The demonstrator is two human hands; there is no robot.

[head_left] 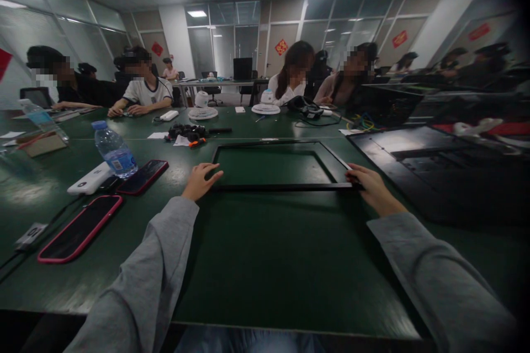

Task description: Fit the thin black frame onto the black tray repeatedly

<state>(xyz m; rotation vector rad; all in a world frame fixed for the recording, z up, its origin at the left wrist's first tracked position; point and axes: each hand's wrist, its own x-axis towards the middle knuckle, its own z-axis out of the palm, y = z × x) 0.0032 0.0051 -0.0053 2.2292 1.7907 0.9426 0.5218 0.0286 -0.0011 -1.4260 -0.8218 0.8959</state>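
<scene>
1. Between the two hands, the frame (285, 187) is held over the middle of the green table (281, 270); whether its near bar is raised or laid flat cannot be told.
2. By the right hand (375, 190), the frame's near right corner is gripped, with the fingers closed around it; that corner is partly hidden by them.
3. By the left hand (202, 181), the frame's left side is met near its near corner, with thumb and fingers parted and not wrapped around it; firm contact cannot be confirmed.
4. At the left, the pink phone (80, 231) is placed nearest, with the dark phone (144, 176), the power bank (91, 178) and the bottle (112, 149) grouped beyond it.
5. At the right, space beside the right hand is taken up by a large black panel (401, 146).
6. Beyond the frame's far left corner, black gear (188, 132) is heaped.
7. Farther off, two white fans (202, 113) (266, 108) and a headset (306, 106) are set out, and seats are taken by people (144, 88).
</scene>
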